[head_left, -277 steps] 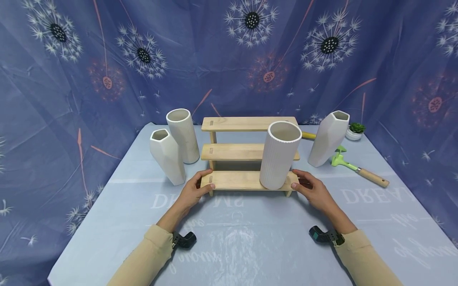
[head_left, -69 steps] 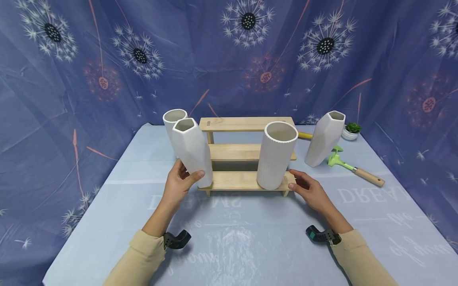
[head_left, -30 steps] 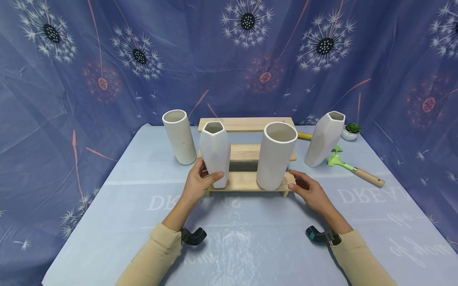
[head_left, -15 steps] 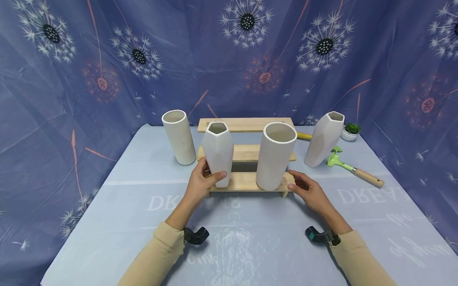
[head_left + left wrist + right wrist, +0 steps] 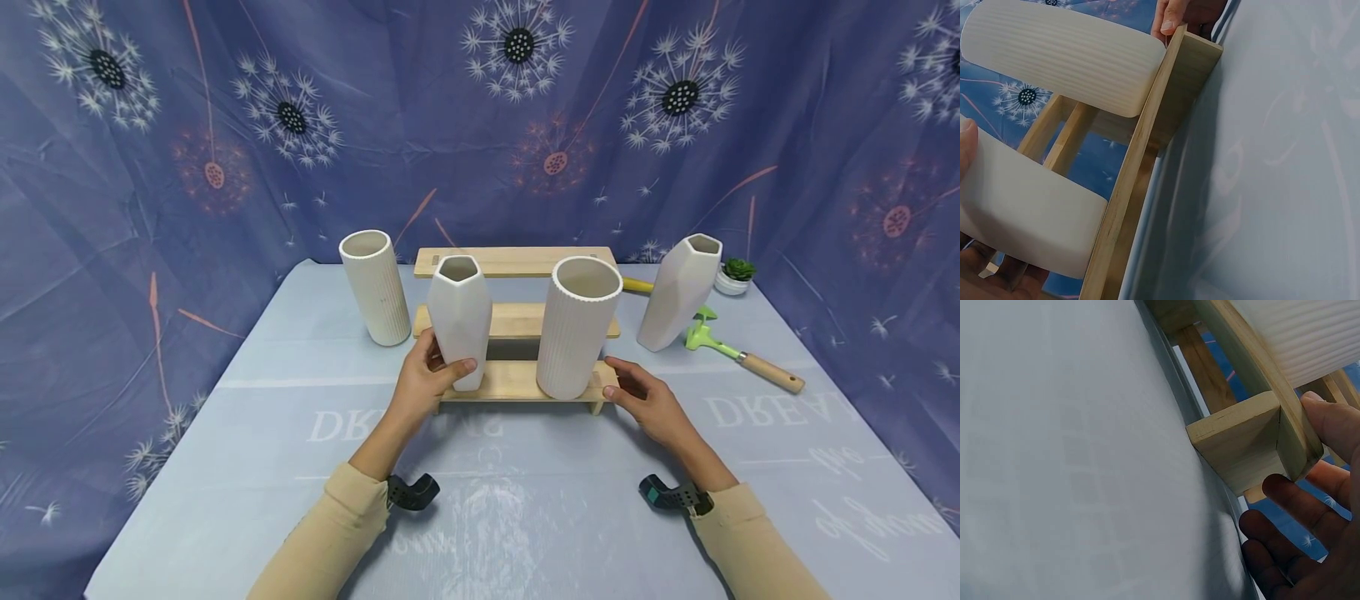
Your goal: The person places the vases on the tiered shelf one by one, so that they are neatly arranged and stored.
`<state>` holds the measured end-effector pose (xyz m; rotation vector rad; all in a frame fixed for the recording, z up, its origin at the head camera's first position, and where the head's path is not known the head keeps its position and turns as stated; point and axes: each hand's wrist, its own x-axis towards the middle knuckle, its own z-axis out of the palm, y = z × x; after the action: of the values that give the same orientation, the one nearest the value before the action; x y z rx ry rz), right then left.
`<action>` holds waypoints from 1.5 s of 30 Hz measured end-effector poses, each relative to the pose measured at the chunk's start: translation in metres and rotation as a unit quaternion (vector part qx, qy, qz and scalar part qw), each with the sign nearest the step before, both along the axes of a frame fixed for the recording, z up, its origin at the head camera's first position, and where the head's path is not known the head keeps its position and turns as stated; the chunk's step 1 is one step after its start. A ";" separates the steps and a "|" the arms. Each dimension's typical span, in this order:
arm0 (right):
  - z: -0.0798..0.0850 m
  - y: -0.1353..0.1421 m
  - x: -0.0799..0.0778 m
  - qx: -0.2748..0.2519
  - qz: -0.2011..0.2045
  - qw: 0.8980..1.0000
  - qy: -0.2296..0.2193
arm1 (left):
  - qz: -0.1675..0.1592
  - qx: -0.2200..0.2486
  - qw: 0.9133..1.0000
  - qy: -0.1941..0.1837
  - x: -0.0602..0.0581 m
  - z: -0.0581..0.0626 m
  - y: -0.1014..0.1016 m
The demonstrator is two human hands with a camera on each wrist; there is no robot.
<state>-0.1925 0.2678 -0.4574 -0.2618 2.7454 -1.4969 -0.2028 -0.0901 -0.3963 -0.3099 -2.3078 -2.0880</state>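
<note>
My left hand (image 5: pixel 422 385) grips a white faceted vase (image 5: pixel 459 321) low on its body, thumb in front and fingers behind. The vase stands upright on the lowest step of a three-tier wooden shelf (image 5: pixel 513 382), left of centre. In the left wrist view, the base of this faceted vase (image 5: pixel 1029 206) meets the board. A white ribbed cylindrical vase (image 5: pixel 576 337) stands on the same step, towards the right. At that step's right end, my right hand (image 5: pixel 648 402) pinches the board; the right wrist view shows the thumb (image 5: pixel 1329 422) against its edge.
Another ribbed vase (image 5: pixel 377 292) stands on the table left of the shelf. On the right are a second faceted vase (image 5: pixel 678 292), a green hand tool (image 5: pixel 742 357) with a wooden handle, a small potted succulent (image 5: pixel 737 275) and a yellow handle (image 5: pixel 637 285).
My left hand has let go of the shelf's left end, taken the faceted vase from the table onto the lowest step and shifted it rightward. My right hand has stayed at the shelf's right end.
</note>
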 end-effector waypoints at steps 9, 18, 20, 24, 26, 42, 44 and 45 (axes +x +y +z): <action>0.002 0.000 0.001 0.003 0.001 1.000 0.000 | -0.010 0.001 1.000 -0.002 0.000 0.000 0.000; 0.004 -0.001 0.002 -0.002 0.002 1.000 0.009 | -0.006 0.001 1.000 0.007 0.004 0.004 -0.003; 0.005 -0.001 0.003 -0.002 0.002 1.000 0.009 | -0.002 0.001 1.000 0.009 0.005 0.005 -0.004; 0.004 -0.002 0.002 -0.002 0.000 1.000 0.005 | 0.001 0.007 1.000 0.018 0.008 0.005 -0.005; 0.004 -0.002 0.002 -0.003 0.000 1.000 0.002 | 0.004 0.012 1.000 0.024 0.009 0.005 -0.006; 0.003 -0.001 0.002 -0.002 0.000 1.000 -0.009 | 0.031 -0.011 0.997 0.063 0.014 -0.006 -0.038; 0.003 -0.001 0.002 -0.001 -0.001 1.000 -0.010 | 0.038 -0.010 0.997 0.067 0.013 -0.008 -0.042; 0.003 -0.001 0.002 -0.002 -0.002 1.000 -0.011 | 0.042 -0.008 0.997 0.066 0.013 -0.008 -0.043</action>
<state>-0.1909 0.2670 -0.4547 -0.2381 2.7295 -1.4961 -0.1901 -0.1335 -0.4044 -0.3341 -2.2240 -1.9483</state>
